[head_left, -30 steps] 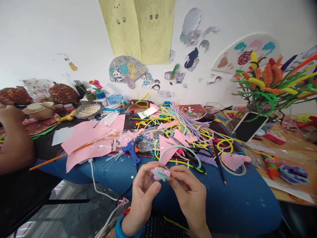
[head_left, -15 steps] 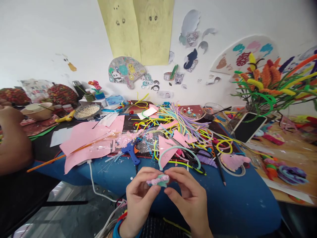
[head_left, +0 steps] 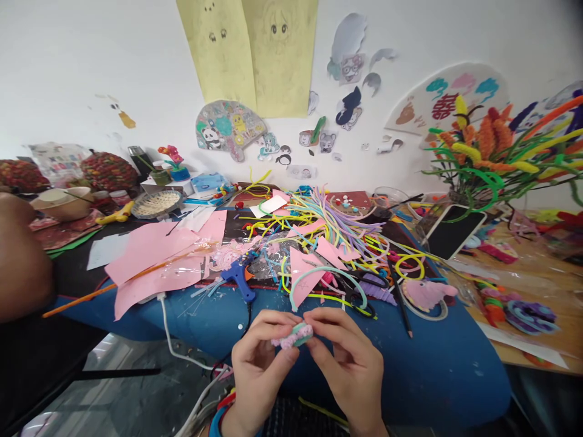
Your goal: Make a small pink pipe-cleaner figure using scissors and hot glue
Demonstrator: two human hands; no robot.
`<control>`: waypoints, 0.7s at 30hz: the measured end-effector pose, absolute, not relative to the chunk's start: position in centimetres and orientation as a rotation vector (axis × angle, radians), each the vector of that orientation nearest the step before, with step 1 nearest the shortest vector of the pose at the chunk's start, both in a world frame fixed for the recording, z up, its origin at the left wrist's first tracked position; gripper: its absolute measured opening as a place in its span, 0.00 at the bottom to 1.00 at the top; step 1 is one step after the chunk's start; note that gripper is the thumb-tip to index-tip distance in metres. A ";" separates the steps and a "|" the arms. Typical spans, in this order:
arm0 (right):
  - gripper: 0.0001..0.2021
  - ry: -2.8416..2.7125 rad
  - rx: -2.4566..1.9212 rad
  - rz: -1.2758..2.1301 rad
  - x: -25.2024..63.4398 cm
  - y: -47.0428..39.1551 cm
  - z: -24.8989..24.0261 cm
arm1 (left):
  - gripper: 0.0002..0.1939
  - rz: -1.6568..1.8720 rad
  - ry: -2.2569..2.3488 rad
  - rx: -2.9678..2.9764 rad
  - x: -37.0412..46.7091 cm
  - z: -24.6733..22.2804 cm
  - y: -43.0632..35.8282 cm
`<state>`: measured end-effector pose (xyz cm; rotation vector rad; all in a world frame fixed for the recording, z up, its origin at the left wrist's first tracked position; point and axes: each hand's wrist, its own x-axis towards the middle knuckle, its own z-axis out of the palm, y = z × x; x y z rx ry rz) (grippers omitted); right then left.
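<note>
A small fuzzy pink and mint-green pipe-cleaner piece (head_left: 294,337) is pinched between both hands, over the table's near edge. My left hand (head_left: 264,358) grips its left end between thumb and fingers, with the hand closed. On the right end, the thumb and fingertips of my right hand (head_left: 348,361) close on it too. Fingers cover both ends of the piece. Beyond the hands lie a mint-green pipe cleaner (head_left: 325,271) bent in an arc, a pink paper scrap (head_left: 304,282) and black-handled scissors (head_left: 364,308).
A blue glue gun (head_left: 241,280) lies left of the hands, its cord hanging over the edge. Pink paper sheets (head_left: 150,252), a heap of pipe cleaners (head_left: 337,218), a pencil (head_left: 403,306) and a leaning phone (head_left: 455,232) surround the work area. Another person's arm (head_left: 25,261) rests at far left.
The fuzzy piece has been turned between my fingers, so its pink edge now tilts and more pink faces me. The view has shifted slightly. Both hands keep hold.
</note>
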<state>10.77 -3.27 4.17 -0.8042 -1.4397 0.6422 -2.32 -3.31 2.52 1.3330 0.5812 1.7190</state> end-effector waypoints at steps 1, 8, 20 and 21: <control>0.14 -1.438 -0.813 0.633 10.7 -3.3 4.1 | 0.11 1.714 0.586 1.323 -2.3 2.6 -3.3; 0.13 -1.409 -0.858 0.556 10.2 -3.6 3.9 | 0.11 1.682 0.605 1.248 -2.2 2.6 -3.4; 0.10 -1.359 -0.862 0.636 10.4 -3.3 4.2 | 0.07 1.616 0.665 1.203 -2.6 2.7 -3.0; 0.10 -1.353 -0.854 0.632 10.4 -3.4 4.2 | 0.06 1.616 0.674 1.196 -2.6 2.8 -3.0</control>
